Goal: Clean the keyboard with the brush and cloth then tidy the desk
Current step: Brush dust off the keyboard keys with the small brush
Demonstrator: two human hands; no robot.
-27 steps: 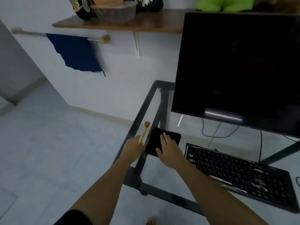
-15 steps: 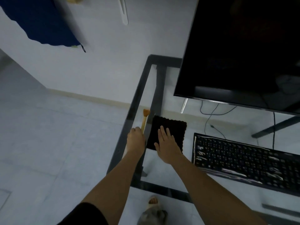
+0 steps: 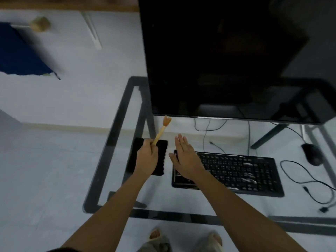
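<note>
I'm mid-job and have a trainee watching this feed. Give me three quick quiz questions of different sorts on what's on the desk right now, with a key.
1. True or false: the left hand grips the brush with its bristles pointing away from the person.
2. Multiple choice: the black cloth lies (A) on the keyboard, (B) on the glass left of the keyboard, (C) draped over the monitor.
3. Fill in: the right hand is open and empty, over the ____ end of the keyboard.

Key: 1 true; 2 B; 3 left.
</note>
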